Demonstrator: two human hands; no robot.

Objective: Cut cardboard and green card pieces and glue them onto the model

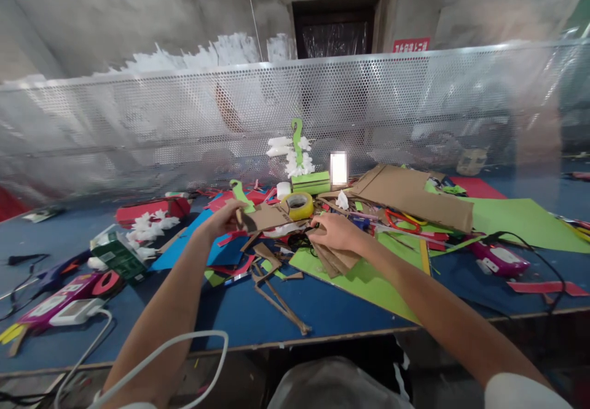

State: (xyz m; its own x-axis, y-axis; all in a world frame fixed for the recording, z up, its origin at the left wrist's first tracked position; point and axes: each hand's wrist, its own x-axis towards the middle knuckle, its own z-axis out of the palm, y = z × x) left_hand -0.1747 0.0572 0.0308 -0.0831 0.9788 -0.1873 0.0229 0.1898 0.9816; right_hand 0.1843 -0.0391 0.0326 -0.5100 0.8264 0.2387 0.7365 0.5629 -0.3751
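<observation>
My left hand (pixel 225 218) is closed on the left end of a brown cardboard piece (pixel 267 217), thumb and fingers pinching its edge. Just behind those fingertips a curved green paper cut-out (pixel 243 196) stands up; whether the hand touches it I cannot tell. Fingers curled, my right hand (pixel 336 232) grips some brown cardboard scraps (pixel 334 261) above a green sheet (pixel 382 292). Between the hands sits a yellow tape roll (pixel 303 212). Thin cardboard strips (pixel 281 301) lie in front of it on the blue table (pixel 239 326).
Behind stands a green box (pixel 311 182) beside white crumpled shapes and a green hooked neck (pixel 297 142). A large cardboard sheet (pixel 405 194) and orange-handled scissors (pixel 401 220) lie right. A white cable (pixel 203 335) loops near my left forearm. A perforated metal screen (pixel 184 114) backs the table.
</observation>
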